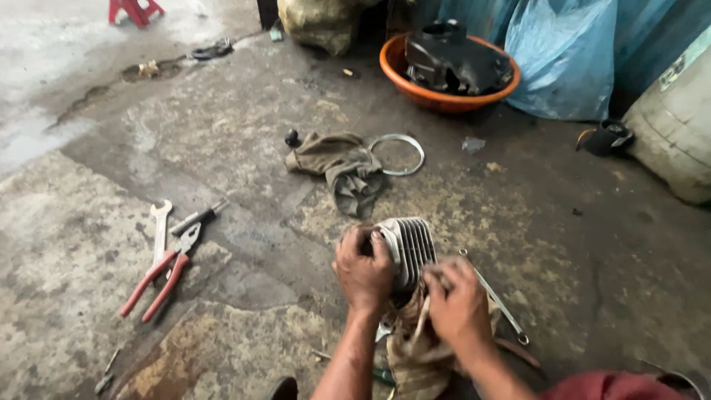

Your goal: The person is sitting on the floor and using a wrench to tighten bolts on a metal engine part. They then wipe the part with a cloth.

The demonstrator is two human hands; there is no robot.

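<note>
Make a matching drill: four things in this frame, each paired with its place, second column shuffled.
Things:
1. pliers
2. basin
3. metal ring
4. finned cylinder

Places:
A. between both hands
B. floor, left, beside a wrench
C. top, holding a dark engine part
D. floor, by the crumpled rag

Pairs: 1-B, 2-C, 3-D, 4-A

A pale blue plastic bag slumps at 1 o'clock; a small strip label sits on the whitish drum at 2 o'clock.
</note>
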